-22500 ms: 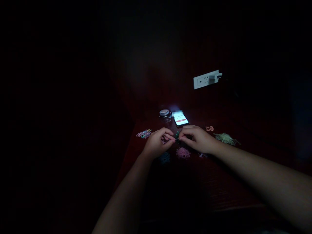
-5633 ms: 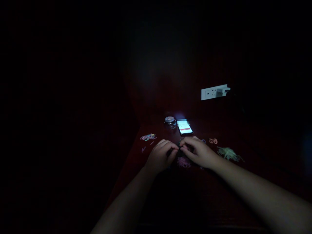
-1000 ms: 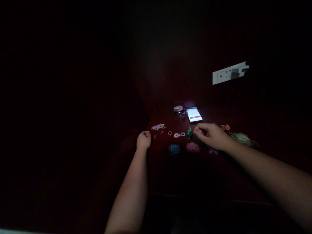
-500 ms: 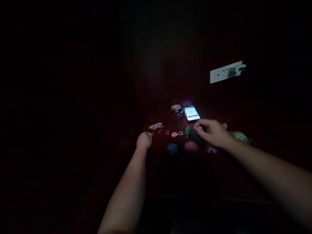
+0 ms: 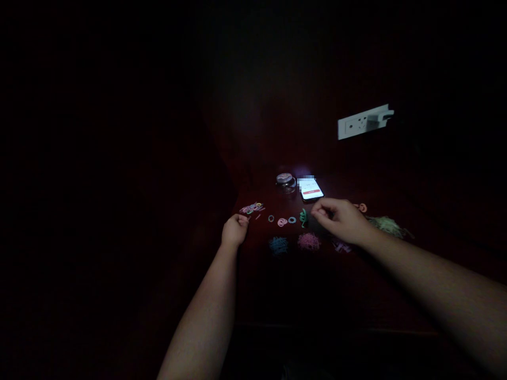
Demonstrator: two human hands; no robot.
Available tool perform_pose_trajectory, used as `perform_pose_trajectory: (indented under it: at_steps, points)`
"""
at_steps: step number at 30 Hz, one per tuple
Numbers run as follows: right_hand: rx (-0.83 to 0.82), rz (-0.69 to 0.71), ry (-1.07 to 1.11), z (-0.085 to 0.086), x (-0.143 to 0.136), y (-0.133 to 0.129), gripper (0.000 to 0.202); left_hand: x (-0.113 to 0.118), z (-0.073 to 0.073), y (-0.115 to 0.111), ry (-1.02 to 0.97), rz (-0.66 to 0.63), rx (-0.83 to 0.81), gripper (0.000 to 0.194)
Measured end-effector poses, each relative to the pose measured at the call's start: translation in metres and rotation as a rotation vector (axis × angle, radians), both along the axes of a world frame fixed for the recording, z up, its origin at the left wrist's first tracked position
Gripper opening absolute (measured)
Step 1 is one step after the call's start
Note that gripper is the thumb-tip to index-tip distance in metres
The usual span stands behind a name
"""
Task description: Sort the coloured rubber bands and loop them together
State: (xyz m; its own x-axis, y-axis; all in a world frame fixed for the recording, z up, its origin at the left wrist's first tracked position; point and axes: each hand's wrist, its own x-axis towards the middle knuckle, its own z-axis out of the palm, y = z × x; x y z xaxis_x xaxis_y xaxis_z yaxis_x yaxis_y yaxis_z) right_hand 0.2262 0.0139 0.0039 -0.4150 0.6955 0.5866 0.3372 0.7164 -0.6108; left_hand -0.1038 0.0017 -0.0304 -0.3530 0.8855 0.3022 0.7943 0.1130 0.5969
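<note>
My left hand [image 5: 235, 230] is closed at the table's left side, thumb and fingers pressed together. It is just below a mixed pile of small coloured strips [image 5: 252, 208]; whatever is in its fingertips is too small to name. My right hand [image 5: 341, 219] is also closed in a pinch, beside a green coiled piece [image 5: 303, 218] and below a lit phone [image 5: 312, 189]. I cannot make out what its fingers hold. Between the hands lie pink rings [image 5: 282, 222], a light blue ring [image 5: 292, 220] and a small dark greenish ring [image 5: 271, 218].
Nearer me are a blue pile [image 5: 279, 245], a pink pile [image 5: 309, 241] and a purple pile [image 5: 341, 245] of thin pieces. A pale green pile [image 5: 388, 226] and orange rings [image 5: 362, 208] lie right. Behind stand a round lidded jar [image 5: 285, 182] and a wall socket [image 5: 364, 122].
The camera view has shifted slightly, so the table things appear a little lower and further left. Both hands stay closed in nearly the same places.
</note>
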Motion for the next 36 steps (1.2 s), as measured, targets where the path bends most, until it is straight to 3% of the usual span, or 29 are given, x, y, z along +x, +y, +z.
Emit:
perform_pose_trajectory:
  at_steps: [11, 19, 23, 25, 28, 32, 36]
  points:
    - [0.000, 0.025, -0.010, -0.001, 0.000, 0.001, 0.019, -0.006, -0.004, 0.004, -0.174, 0.004, -0.011, 0.013]
    - [0.081, -0.001, -0.022, -0.004, 0.002, 0.002, 0.017, 0.004, 0.003, -0.010, -0.215, -0.006, 0.073, 0.013]
    - [0.199, -0.010, -0.097, 0.005, -0.004, -0.004, 0.011, 0.040, 0.019, -0.022, -0.258, -0.162, 0.245, 0.013]
    - [0.207, 0.016, -0.142, 0.012, -0.008, -0.015, 0.011, 0.071, 0.029, -0.032, -0.269, -0.282, 0.319, 0.013]
    - [0.104, 0.043, -0.101, 0.014, -0.006, -0.042, 0.026, 0.124, 0.038, -0.058, -0.370, -0.453, 0.313, 0.015]
    - [-0.093, 0.090, -0.021, -0.009, 0.013, -0.082, 0.015, 0.180, 0.025, -0.095, -0.612, -0.571, 0.224, 0.013]
    - [-0.295, 0.124, 0.111, -0.034, 0.030, -0.101, 0.019, 0.201, 0.005, -0.112, -0.763, -0.573, 0.113, 0.011]
